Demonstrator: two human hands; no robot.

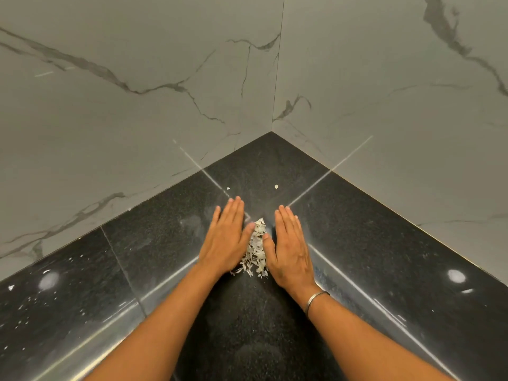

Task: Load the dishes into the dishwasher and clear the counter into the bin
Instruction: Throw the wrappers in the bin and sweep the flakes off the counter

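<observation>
Wrists: our forearms reach in from the near edge, and a thin bracelet (316, 297) sits on the right wrist, clear of the work.
Near specks: pale crumbs (23, 312) dot the counter (357, 243) far out to the left, well apart from the heap; we judge they need a sweep of their own.
Left hand: our left hand (228, 240) lies palm down on the stone, fingers straight and pressed together, holding nothing.
Right hand: our right hand (291, 244) mirrors it, fingers flat and closed up, nothing grasped.
Task's thing: the pile of scraps (257, 251), pale papery peelings, sits on the dark counter between our two hands, with both thumbs against it.
Step in hand: we judge we are herding the scraps into one heap, ready to lift to the bin.
Doing it well: press the hand edges down on the stone so no flakes slip under, bring the palms together slowly, then cup from both sides and lift low. The peelings look light and dry, so a quick move could scatter them.
Loose fringe: flakes trail out at the near end of the pile, between the heels of our hands; close that gap first.
Stray bits: one scrap (228, 189) and another (276, 186) lie beyond our fingertips, apart from the pile.
Far corner: marbled wall (137, 105) tiles meet behind the counter, so strays there can be drawn back toward us.
</observation>
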